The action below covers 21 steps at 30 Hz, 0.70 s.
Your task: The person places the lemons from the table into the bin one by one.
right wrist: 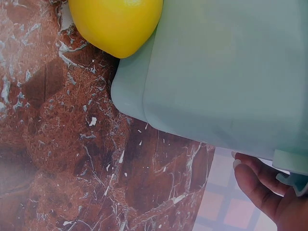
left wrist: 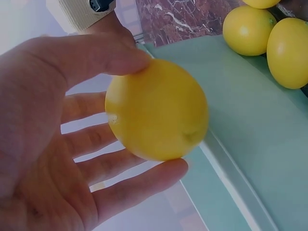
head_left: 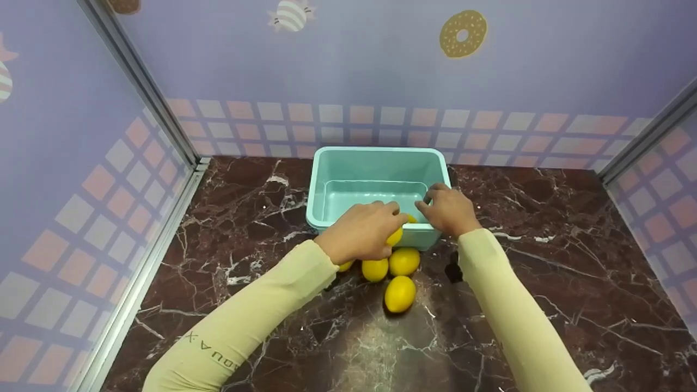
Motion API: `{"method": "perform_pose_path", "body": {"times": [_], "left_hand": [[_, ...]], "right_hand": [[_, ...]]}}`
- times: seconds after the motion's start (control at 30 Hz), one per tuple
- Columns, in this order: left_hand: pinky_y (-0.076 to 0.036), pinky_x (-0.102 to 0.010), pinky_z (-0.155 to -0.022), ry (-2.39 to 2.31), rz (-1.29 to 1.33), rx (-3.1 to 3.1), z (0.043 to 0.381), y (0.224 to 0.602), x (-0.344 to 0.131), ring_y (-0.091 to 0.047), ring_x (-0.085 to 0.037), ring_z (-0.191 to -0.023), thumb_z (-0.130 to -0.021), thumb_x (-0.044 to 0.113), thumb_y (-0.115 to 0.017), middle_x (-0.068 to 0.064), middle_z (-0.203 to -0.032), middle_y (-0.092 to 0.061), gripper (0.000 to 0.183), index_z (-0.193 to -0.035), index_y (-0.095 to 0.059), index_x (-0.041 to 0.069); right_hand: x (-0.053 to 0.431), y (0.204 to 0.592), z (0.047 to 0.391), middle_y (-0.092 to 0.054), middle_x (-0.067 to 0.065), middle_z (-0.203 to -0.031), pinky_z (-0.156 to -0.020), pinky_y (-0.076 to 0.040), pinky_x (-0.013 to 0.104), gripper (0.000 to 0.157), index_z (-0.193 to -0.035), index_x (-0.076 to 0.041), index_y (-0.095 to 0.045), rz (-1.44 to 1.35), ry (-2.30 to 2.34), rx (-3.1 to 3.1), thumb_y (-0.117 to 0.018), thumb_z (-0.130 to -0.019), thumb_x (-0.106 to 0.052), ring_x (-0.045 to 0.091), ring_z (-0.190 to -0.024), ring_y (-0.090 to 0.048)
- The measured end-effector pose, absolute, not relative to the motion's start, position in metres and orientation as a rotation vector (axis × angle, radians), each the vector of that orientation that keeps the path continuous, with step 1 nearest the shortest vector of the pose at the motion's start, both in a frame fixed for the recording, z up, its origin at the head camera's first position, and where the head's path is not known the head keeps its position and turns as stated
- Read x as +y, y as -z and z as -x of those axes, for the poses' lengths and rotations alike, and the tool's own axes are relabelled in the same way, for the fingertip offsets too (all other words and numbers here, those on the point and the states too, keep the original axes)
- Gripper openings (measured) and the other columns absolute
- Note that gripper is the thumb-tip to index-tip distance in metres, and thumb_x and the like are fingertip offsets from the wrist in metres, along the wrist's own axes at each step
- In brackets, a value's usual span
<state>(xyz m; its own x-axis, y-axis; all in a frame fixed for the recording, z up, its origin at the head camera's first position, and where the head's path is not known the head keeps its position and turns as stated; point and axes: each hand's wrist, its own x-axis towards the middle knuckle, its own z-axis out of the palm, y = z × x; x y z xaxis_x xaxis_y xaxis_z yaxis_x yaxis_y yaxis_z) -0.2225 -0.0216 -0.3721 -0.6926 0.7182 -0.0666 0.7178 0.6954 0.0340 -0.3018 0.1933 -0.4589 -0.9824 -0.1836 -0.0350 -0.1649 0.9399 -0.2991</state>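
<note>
A yellow lemon (left wrist: 159,113) sits between the thumb and fingers of my left hand (head_left: 366,230), above the front rim of a pale green plastic bin (head_left: 375,163). My right hand (head_left: 449,209) grips the bin's right front corner at the rim; in the right wrist view, its curled fingers (right wrist: 260,185) lie along the outer side wall. More yellow shows just behind the front rim, between the hands. Several lemons lie on the table in front of the bin, one lemon (head_left: 400,294) nearest me and another lemon (head_left: 404,262) close to the front wall.
Dark red marbled table (head_left: 245,239) lies under everything. A purple back wall (head_left: 370,65) with pink and white squares rises right behind the bin, and side panels (head_left: 71,218) stand at left and right.
</note>
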Motion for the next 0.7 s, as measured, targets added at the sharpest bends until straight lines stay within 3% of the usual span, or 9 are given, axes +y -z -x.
{"method": "perform_pose_path", "body": {"times": [0.7], "left_hand": [[-0.053,-0.039,-0.076,-0.026,-1.175,2.814,0.2323,0.3635,-0.0207,-0.057,-0.022,-0.092,-0.082,0.028,-0.071,-0.004,-0.111,-0.057,0.043,-0.121,-0.058,0.015]], "right_hand": [[0.1918,0.4592,0.3032,-0.058,0.014,-0.126,-0.094,-0.047,0.057,0.043,-0.105,-0.005,-0.069,0.254,0.455,3.017,-0.05,-0.095,-0.043,0.041,-0.108,-0.059]]}}
